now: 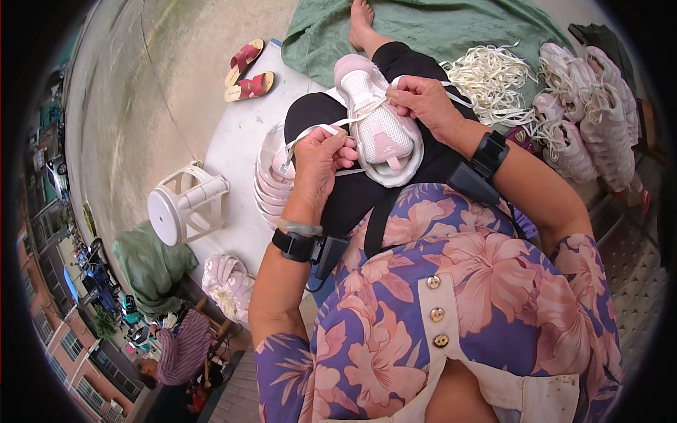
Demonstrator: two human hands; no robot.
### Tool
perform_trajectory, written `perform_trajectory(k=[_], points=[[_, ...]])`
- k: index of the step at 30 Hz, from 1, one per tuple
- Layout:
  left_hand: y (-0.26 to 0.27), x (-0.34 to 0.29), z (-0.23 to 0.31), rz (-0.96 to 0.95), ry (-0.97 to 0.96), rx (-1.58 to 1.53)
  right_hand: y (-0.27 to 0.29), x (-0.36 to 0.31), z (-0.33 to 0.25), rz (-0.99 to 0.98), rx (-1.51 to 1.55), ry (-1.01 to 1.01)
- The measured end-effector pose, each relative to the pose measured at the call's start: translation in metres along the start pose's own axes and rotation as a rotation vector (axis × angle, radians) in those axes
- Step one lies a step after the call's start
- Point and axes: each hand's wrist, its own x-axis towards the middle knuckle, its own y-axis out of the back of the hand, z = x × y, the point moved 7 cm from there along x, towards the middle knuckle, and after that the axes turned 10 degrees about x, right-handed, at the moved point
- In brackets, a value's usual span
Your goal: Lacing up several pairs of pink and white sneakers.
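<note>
A pink and white mesh sneaker upper [381,130] rests on my lap between my legs, its pale toe pointing away from me. A flat white shoelace [310,130] runs across it, with one end to each side. My left hand [321,158] pinches the lace at the left of the shoe, fingers closed. On the right, my right hand [421,102] grips the lace between thumb and fingers, close to the lacing area. A length of lace trails from the right hand toward the lace pile.
A heap of white laces [490,81] lies on green cloth [317,35]. Several sneakers [589,113] are piled right; stacked pale shoe parts [271,187] stand left. Nearby are a white stool [187,204], red sandals [250,86], a shoe bundle [228,285] and another person [183,345].
</note>
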Motion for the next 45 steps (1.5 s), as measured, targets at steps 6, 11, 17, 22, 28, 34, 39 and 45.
perform_trajectory(k=[6,11,17,22,28,34,39,45], points=[[-0.002,-0.006,0.000,0.036,-0.009,0.148,0.001,0.000,-0.005,0.010,-0.190,0.130],[-0.003,-0.006,0.003,0.045,0.012,0.389,-0.013,-0.014,-0.027,-0.016,-0.692,0.619],[-0.001,0.008,0.016,0.207,-0.173,0.555,-0.015,-0.010,-0.027,0.067,-0.694,0.423],[-0.005,0.017,0.022,0.217,-0.206,0.541,-0.007,-0.008,-0.019,0.039,-0.661,0.371],[-0.010,0.019,0.028,0.186,-0.282,0.606,-0.012,-0.012,-0.027,0.081,-0.835,0.518],[-0.008,0.033,0.024,0.290,-0.415,0.758,-0.023,-0.016,-0.032,0.109,-0.923,0.636],[-0.011,0.036,0.025,0.278,-0.427,0.849,-0.001,0.002,-0.014,0.060,-0.808,0.267],[-0.010,0.039,0.023,0.275,-0.465,0.925,0.002,-0.002,-0.017,0.145,-0.679,0.387]])
